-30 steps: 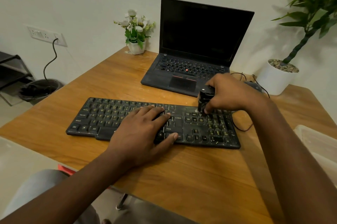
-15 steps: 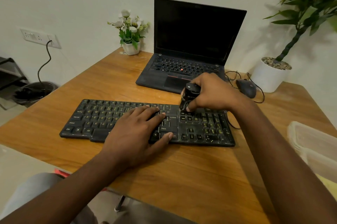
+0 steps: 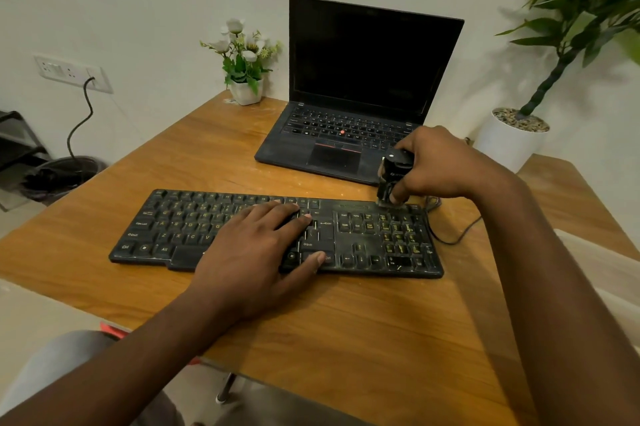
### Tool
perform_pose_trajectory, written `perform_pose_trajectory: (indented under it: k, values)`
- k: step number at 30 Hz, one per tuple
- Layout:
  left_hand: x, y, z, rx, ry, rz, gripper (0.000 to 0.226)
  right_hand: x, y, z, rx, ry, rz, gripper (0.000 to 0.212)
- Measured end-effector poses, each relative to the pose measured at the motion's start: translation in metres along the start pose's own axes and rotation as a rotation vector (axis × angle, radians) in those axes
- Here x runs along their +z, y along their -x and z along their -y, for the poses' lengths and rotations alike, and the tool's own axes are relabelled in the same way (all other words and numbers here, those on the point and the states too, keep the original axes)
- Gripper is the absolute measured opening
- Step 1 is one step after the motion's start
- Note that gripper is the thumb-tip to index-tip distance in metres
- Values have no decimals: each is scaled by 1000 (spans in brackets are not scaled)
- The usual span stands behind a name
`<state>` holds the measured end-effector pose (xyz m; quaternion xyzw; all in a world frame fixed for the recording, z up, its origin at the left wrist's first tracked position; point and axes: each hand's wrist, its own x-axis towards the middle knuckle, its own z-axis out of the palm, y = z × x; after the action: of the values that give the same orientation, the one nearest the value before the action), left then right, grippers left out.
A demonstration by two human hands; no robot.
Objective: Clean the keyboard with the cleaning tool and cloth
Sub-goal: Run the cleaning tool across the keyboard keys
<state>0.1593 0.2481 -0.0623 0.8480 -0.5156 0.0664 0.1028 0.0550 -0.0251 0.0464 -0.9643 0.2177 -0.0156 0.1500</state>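
Observation:
A dusty black keyboard point(image 3: 363, 242) lies across the wooden desk point(image 3: 346, 328). My left hand point(image 3: 256, 252) rests flat on its middle keys, fingers straight, thumb at the front edge. My right hand point(image 3: 440, 165) grips a small black cleaning tool point(image 3: 393, 176) held upright, its brush end touching the keyboard's top right corner above the number pad. No cloth is in view.
An open black laptop point(image 3: 346, 134) stands just behind the keyboard. A small white flower pot point(image 3: 246, 93) sits at the back left, a large white plant pot point(image 3: 509, 145) at the back right. The keyboard cable point(image 3: 457, 235) runs off the right side.
My right hand has carried the tool from the keys left of the number pad to the keyboard's top right corner. My left hand has stayed on the middle keys.

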Motion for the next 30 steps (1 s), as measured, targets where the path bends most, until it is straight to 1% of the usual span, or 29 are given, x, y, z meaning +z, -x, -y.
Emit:
perform_pose_trajectory:
  k: [3, 5, 10, 14, 16, 22, 28, 30]
  values:
    - [0, 0, 0, -4, -6, 6, 77, 1, 1, -3, 9, -1, 72, 36]
    - [-1, 0, 0, -4, -7, 9, 77, -2, 2, -9, 44, 16, 89, 37]
    - [-1, 0, 0, -3, -15, 11, 76, -13, 8, -18, 96, 100, 74, 31]
    - [-1, -1, 0, -1, -22, 20, 77, -13, 8, -14, 75, 160, 31, 31]
    - [-1, -1, 0, -1, -22, 17, 77, -10, 6, -11, 57, 165, 15, 25]
    - [-2, 0, -1, -5, -18, 20, 77, 3, 1, 3, 10, 10, 53, 35]
    - [-2, -1, -1, -9, -15, 25, 79, -4, 2, -11, 91, 127, 36, 30]
    - [-2, -1, -1, -7, -17, 26, 79, -7, 4, -14, 124, 162, 35, 31]
